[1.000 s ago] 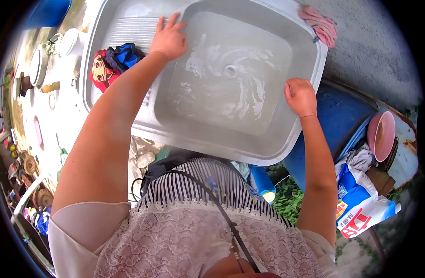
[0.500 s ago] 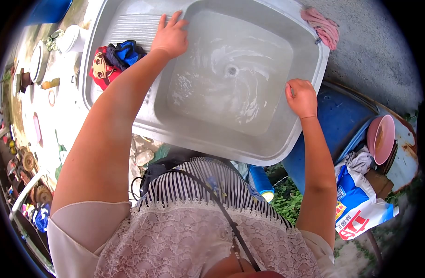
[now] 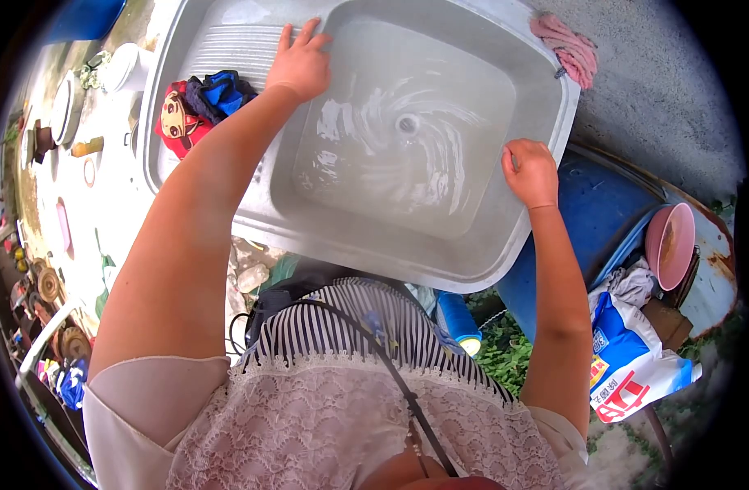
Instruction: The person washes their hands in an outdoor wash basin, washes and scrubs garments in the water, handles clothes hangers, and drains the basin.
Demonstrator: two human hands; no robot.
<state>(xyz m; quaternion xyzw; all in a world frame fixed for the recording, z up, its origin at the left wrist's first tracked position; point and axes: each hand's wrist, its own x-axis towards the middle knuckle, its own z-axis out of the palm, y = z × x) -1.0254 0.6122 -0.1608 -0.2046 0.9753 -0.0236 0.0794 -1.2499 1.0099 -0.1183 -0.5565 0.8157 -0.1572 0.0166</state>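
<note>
A smooth grey sink point(image 3: 374, 251), round-cornered, stands in front, water point(image 3: 366, 159) rippling around its drain point(image 3: 407, 123). Hands apart — left hand point(image 3: 299, 64) spread beside the ribbed washboard point(image 3: 235, 49), right hand point(image 3: 531, 173) curled by the opposite rim point(image 3: 564, 102), grip unclear — open room between.

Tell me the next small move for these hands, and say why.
I would pause and let the water drain: its streaks curl around the drain hole, suggesting it is running out. The left hand is spread at the basin's edge, the right hand curls at the opposite side, and the cloths lie outside that water.
</note>
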